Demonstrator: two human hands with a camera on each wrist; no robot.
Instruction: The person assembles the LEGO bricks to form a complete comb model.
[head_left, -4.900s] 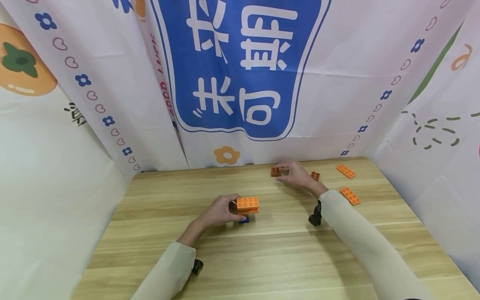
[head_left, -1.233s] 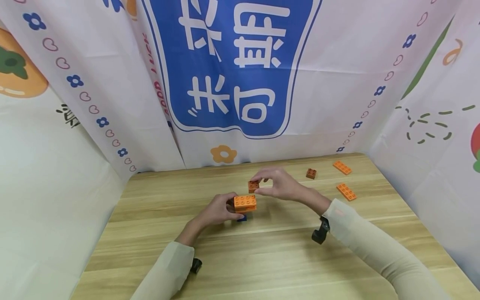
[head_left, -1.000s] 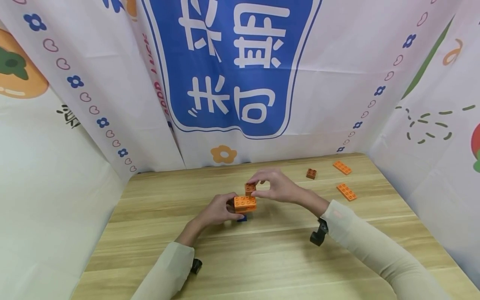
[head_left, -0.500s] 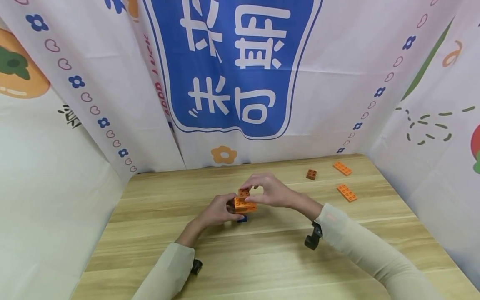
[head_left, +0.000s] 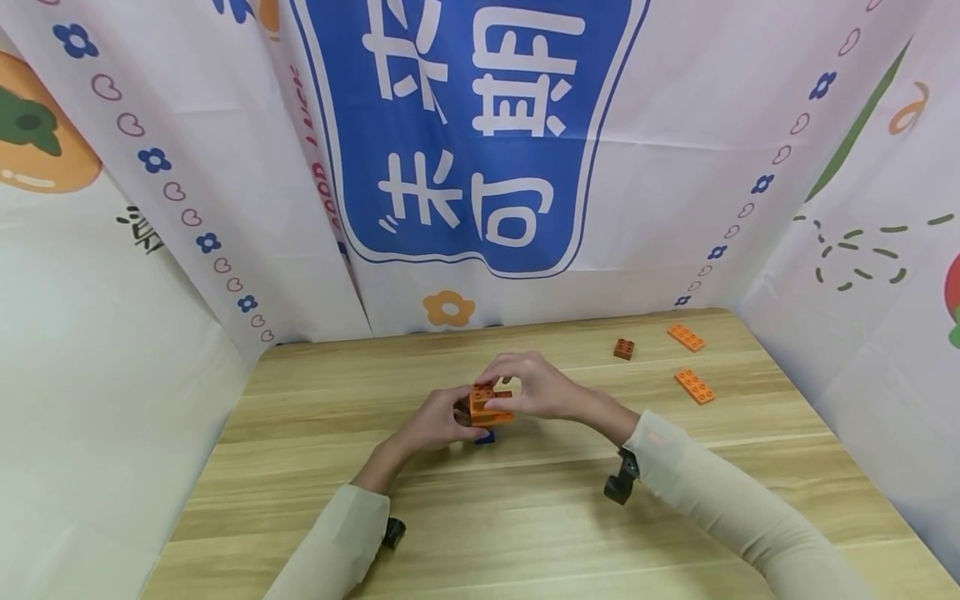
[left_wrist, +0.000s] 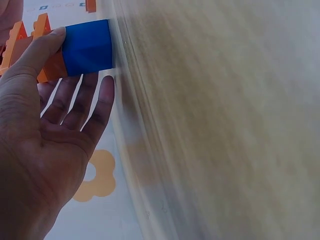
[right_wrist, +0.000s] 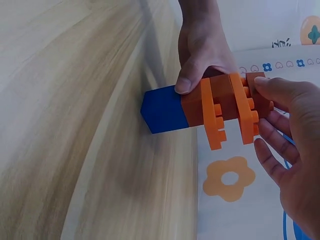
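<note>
Two hands meet at one stack (right_wrist: 222, 95) over the middle of the table (head_left: 562, 500). The left hand (head_left: 442, 419) pinches it low, thumb across the seam between the blue block (right_wrist: 162, 110) and the lower brown brick (right_wrist: 192, 110). The right hand (head_left: 536, 387) grasps the top brown brick (right_wrist: 261, 106) between thumb and fingers, at the left end of the upper orange plate (right_wrist: 243, 112). Whether that brick is fully seated I cannot tell. The step looks like pressing it home: best to square it with the plate's end, then push straight down above the brown column, since force on the overhanging half could lever the plate loose. A firm, level left grip should brace the base. One spare brown brick (head_left: 624, 348) lies well apart, toward the back right.
</note>
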